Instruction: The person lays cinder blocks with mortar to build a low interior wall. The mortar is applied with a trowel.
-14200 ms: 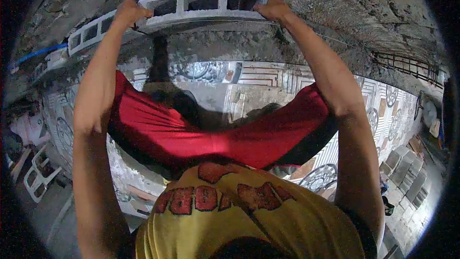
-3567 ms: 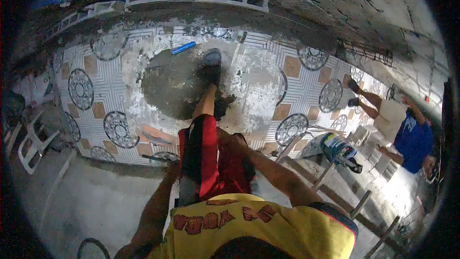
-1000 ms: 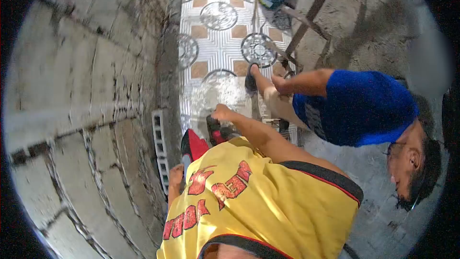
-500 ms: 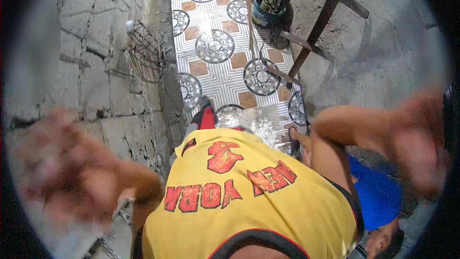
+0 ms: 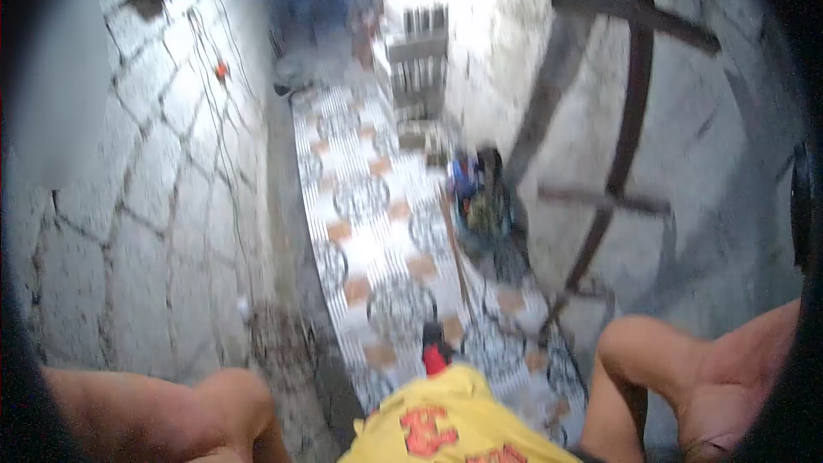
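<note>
Both my forearms are bent outward at the elbows, and the hands themselves lie beyond the dark edges of the head view. My left forearm [image 5: 146,407] runs off at the lower left, over the stone-block surface. At the lower right, my right forearm [image 5: 729,369] rises to the edge of the view. Between them is my yellow shirt [image 5: 454,420] with red lettering. A foot in a red and dark shoe [image 5: 435,351] stands on the patterned tile floor [image 5: 369,240]. What either hand touches or holds is hidden.
A bucket [image 5: 484,227] of tools stands by the right wall. Stacked tiles or boxes [image 5: 416,51] rise farther ahead. A dark ladder-like frame [image 5: 630,111] leans at the right. A cable [image 5: 227,146] crosses the stone-block surface at the left. Everything is blurred by motion.
The view has tilted up, showing more of the passage ahead. Both hands, blurred at the sides before, have left the view. The person in blue at the lower right is out of view.
</note>
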Demonstrator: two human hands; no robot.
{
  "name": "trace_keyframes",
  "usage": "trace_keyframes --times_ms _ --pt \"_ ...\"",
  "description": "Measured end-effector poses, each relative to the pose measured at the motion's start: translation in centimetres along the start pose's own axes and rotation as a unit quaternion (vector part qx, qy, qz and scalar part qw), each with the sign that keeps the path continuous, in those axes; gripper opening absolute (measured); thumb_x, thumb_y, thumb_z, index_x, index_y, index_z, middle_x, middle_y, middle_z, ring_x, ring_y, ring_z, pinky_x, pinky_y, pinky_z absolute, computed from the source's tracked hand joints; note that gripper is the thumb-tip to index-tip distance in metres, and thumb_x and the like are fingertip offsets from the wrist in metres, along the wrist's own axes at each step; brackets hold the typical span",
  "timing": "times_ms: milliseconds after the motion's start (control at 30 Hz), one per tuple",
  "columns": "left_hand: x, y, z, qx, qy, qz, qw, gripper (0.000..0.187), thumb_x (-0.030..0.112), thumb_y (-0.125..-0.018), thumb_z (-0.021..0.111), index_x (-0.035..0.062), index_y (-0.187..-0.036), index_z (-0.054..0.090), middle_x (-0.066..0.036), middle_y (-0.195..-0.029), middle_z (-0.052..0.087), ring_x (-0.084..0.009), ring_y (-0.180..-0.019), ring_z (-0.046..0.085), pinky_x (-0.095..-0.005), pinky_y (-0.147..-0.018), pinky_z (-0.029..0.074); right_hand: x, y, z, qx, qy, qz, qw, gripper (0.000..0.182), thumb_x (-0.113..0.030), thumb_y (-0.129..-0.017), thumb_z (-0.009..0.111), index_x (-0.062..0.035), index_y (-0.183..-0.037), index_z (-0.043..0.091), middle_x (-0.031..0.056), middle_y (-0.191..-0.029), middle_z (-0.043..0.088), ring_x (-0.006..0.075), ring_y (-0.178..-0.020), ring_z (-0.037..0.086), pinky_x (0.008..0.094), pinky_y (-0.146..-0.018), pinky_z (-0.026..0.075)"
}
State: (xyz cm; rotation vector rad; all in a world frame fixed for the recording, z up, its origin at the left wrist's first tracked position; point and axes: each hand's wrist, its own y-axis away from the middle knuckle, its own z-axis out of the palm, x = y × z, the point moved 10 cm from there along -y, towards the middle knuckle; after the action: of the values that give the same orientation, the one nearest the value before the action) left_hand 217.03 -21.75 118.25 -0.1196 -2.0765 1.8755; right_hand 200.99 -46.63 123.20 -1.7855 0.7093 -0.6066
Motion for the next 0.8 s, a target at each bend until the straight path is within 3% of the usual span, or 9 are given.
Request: trace_keyframes --times_ms 200,333,600,733,800 --pt "-14.8 -3.0 3.0 0.014 -0.006 0.051 0.999 0.032 0.025 -0.085 0.049 -0.0044 -0.092 0.057 -0.018 -0.089 0.059 -0.0268 -0.075 0.056 -0.0392 -0.082 0.042 15.3 -0.5 5.7 0.034 -0.017 -0.039 0.999 0.018 -0.014 -0.082 0.054 -0.0018 -0.093 0.061 0.0083 -0.088 0.061 0.0221 -0.086 0.054 0.043 -0.092 0.039" --pt "-26.6 -3.5 2.9 0.028 -0.028 0.025 0.999 0.033 0.027 -0.085 0.048 -0.0048 -0.093 0.056 -0.018 -0.091 0.059 -0.0275 -0.076 0.057 -0.0402 -0.083 0.042 28.8 -0.2 12.8 -0.02 -0.005 -0.001 1.0 0.017 -0.013 -0.081 0.056 -0.002 -0.092 0.062 0.0074 -0.085 0.061 0.0216 -0.083 0.055 0.0428 -0.092 0.039" --pt "-47.7 -4.2 3.3 -0.025 -0.004 0.037 0.999 0.037 0.029 -0.085 0.047 -0.0058 -0.095 0.055 -0.019 -0.093 0.059 -0.029 -0.078 0.057 -0.042 -0.087 0.041 45.7 2.4 26.0 -0.081 0.02 0.021 0.996 0.015 -0.012 -0.08 0.058 -0.0022 -0.09 0.063 0.0056 -0.08 0.062 0.0206 -0.077 0.056 0.0425 -0.092 0.04" --pt "-63.0 -6.7 4.2 -0.035 0.04 0.034 0.998 0.039 0.03 -0.086 0.047 -0.0062 -0.097 0.054 -0.02 -0.094 0.058 -0.0297 -0.079 0.057 -0.0429 -0.088 0.041 57.3 4.0 31.8 -0.097 0.087 0.118 0.984 0.014 -0.011 -0.079 0.06 -0.0023 -0.089 0.063 0.0048 -0.077 0.062 0.0201 -0.074 0.056 0.0424 -0.092 0.04" --pt "-72.4 -6.8 5.7 -0.035 0.044 -0.016 0.998 0.039 0.03 -0.086 0.047 -0.0065 -0.097 0.054 -0.02 -0.095 0.058 -0.0301 -0.08 0.058 -0.0433 -0.089 0.041 64.9 8.9 33.9 -0.101 0.143 0.28 0.944 0.013 -0.011 -0.078 0.06 -0.0023 -0.088 0.063 0.0043 -0.076 0.063 0.0199 -0.073 0.057 0.0423 -0.092 0.04"
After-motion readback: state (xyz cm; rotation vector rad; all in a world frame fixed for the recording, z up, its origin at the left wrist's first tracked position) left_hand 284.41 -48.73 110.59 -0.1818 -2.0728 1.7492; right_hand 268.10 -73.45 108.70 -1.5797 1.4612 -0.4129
